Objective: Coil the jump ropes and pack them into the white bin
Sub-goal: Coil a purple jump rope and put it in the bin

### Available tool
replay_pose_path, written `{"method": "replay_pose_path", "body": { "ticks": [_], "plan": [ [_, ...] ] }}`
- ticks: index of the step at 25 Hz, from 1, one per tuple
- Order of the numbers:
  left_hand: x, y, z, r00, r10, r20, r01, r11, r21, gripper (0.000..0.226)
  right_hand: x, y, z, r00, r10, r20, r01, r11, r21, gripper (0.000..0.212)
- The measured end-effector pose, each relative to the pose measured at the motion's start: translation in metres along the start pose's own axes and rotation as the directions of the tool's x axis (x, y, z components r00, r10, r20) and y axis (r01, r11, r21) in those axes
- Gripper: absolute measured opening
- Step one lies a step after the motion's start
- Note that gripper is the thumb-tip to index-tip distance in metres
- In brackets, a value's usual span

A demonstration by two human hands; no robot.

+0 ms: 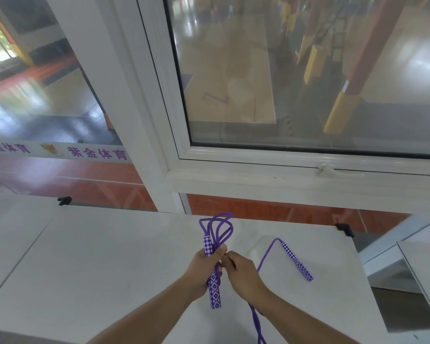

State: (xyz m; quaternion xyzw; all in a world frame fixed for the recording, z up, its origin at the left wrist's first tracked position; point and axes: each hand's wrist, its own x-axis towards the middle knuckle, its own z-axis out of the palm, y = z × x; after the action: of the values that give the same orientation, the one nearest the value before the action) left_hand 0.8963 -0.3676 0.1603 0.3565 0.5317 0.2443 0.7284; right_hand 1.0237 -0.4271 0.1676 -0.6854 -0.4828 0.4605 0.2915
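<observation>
Midway, a purple jump rope (217,232) is being coiled.
Loops and one handle (214,286) are gripped by the left hand (204,269); cord is pinched by the right hand (242,270), seemingly for another loop, while the free handle (297,261) lies toward the table's (97,256) right edge.

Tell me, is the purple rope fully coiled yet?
Partly: loops bunch above the left hand, but rope trails across the table to the second handle.

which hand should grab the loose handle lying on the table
Right. The right hand is nearer the loose handle and only pinches cord, while the left hand grips the other handle and loops.
</observation>
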Motion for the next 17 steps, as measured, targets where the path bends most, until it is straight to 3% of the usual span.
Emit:
{"method": "replay_pose_path", "body": {
  "ticks": [3,6,10,13,15,17],
  "plan": [
    [-0.004,0.002,-0.001,0.999,0.036,-0.04,-0.033,0.997,0.063,0.025,0.001,-0.002,-0.001,0.998,-0.025,0.062,0.031,0.994,-0.1,0.024],
    [-0.008,0.005,-0.002,0.999,0.024,-0.037,-0.024,1.0,-0.007,0.021,0.0,-0.003,-0.006,0.991,-0.019,0.13,0.034,0.993,-0.116,0.033],
    [0.008,0.028,-0.025,0.984,0.03,-0.178,-0.079,0.959,-0.273,0.016,-0.003,0.015,-0.03,0.981,0.046,0.19,-0.033,0.997,-0.073,0.025],
    [0.016,0.049,-0.057,0.986,0.002,-0.168,-0.076,0.897,-0.436,0.021,-0.009,0.03,-0.05,0.97,0.079,0.229,-0.07,0.996,-0.047,0.021],
    [0.012,0.048,-0.062,0.991,-0.022,-0.13,-0.018,0.955,-0.295,0.019,-0.01,0.032,-0.054,0.971,0.027,0.238,-0.003,0.995,-0.102,0.019],
    [0.004,0.038,-0.052,0.998,-0.03,-0.06,0.027,0.999,-0.042,0.018,-0.004,0.028,-0.051,0.978,-0.033,0.207,0.057,0.992,-0.111,0.021]
  ]
}}
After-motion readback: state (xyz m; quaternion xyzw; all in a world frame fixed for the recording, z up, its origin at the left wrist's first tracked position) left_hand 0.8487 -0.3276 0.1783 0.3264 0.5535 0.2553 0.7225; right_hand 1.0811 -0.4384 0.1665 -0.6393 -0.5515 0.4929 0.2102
